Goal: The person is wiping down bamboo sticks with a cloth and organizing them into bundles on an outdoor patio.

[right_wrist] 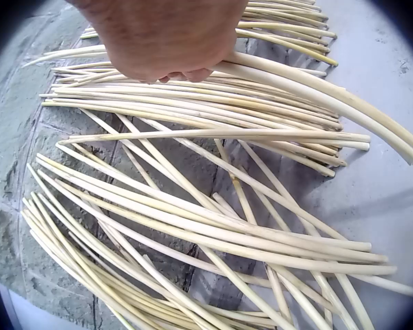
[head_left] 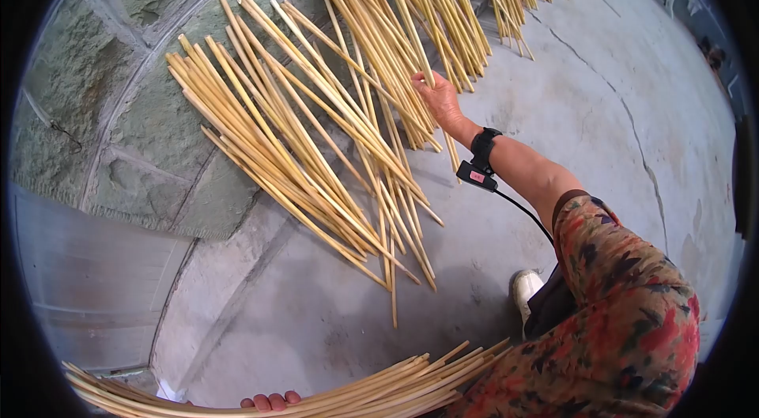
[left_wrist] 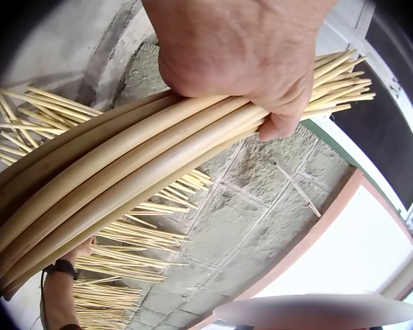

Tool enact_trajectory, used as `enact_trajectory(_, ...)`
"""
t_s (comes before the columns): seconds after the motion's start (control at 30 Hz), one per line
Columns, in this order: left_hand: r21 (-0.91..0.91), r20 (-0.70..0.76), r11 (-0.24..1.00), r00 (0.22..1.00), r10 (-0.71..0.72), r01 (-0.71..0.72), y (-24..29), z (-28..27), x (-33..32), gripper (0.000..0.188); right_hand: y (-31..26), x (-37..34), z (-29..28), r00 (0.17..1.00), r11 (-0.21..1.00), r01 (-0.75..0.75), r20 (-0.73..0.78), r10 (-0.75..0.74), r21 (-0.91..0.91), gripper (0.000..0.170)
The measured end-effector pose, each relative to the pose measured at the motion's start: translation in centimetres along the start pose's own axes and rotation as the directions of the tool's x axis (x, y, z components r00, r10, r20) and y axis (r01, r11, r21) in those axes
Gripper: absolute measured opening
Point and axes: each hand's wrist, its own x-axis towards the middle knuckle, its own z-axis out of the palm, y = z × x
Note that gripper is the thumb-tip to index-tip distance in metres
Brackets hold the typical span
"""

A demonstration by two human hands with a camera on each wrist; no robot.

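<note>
A bundle of long pale sticks [head_left: 371, 386] lies across the bottom of the head view, with the fingers of my left hand [head_left: 273, 401] curled over it. The left wrist view shows that hand [left_wrist: 241, 55] gripping the bundle [left_wrist: 144, 148] from above. Farther up, my right hand [head_left: 440, 98] pinches the end of a stick [head_left: 411, 34] over one of the piles on the floor. In the right wrist view the right hand [right_wrist: 168, 38] has two sticks [right_wrist: 316, 89] passing out of it to the right; its fingertips are mostly hidden.
A loose pile of crossing sticks [head_left: 300, 149] lies nearest, partly on rough green stone [head_left: 142, 102] and partly on the grey floor [head_left: 553, 102]. More piles [head_left: 443, 15] run away to the top right. A shoe [head_left: 526, 287] stands below the right arm.
</note>
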Motion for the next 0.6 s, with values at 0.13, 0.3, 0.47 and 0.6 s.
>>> enact_trajectory(0.13, 0.027, 0.016, 1.000, 1.000, -0.014, 0.013, 0.2, -1.2, 0.0, 0.037, 1.5, 1.1, 1.2, 0.993, 0.993, 0.117, 0.026, -0.118, 0.027, 0.013)
enact_trajectory(0.3, 0.034, 0.024, 0.999, 1.000, 0.015, -0.016, 0.2, -0.8, -0.5, 0.034, 0.3, 0.8, 3.0, 0.987, 0.974, -0.159, 0.030, 0.156, 0.165, 0.015)
enact_trajectory(0.47, -0.009, 0.064, 1.000, 0.998, -0.007, 0.008, 0.2, -1.2, -0.3, 0.032, 0.4, 1.6, 4.0, 0.984, 0.977, -0.175, 0.050, 0.171, 0.118, 0.021)
enact_trajectory(0.6, 0.190, -0.070, 0.981, 0.996, 0.050, -0.036, -0.2, -0.6, -0.9, 0.031, -0.1, 2.8, 4.2, 0.988, 0.988, -0.155, 0.019, 0.155, 0.021, 0.023)
